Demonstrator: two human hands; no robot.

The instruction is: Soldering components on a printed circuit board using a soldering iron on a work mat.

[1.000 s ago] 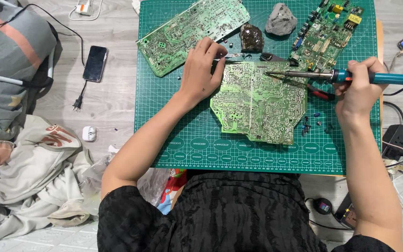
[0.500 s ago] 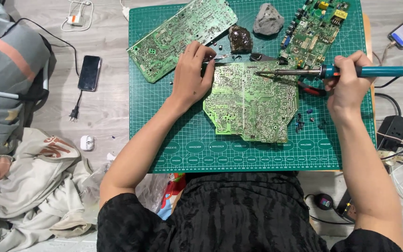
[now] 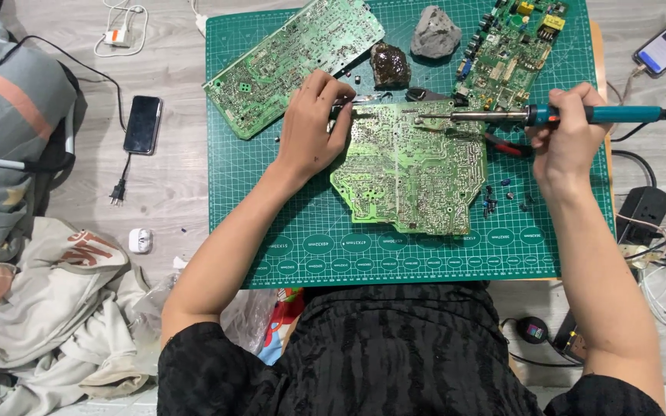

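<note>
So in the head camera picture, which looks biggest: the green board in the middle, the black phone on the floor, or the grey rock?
Largest to smallest, as they look:
1. The middle circuit board, under the left hand.
2. The black phone and the grey rock look about alike, so I won't rank them.

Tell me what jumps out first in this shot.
The green circuit board in the middle of the green cutting mat, with the left hand pressing its upper left corner. The right hand holds a blue-handled soldering iron level, its tip over the board's top edge. Two more boards lie along the mat's far edge.
</note>
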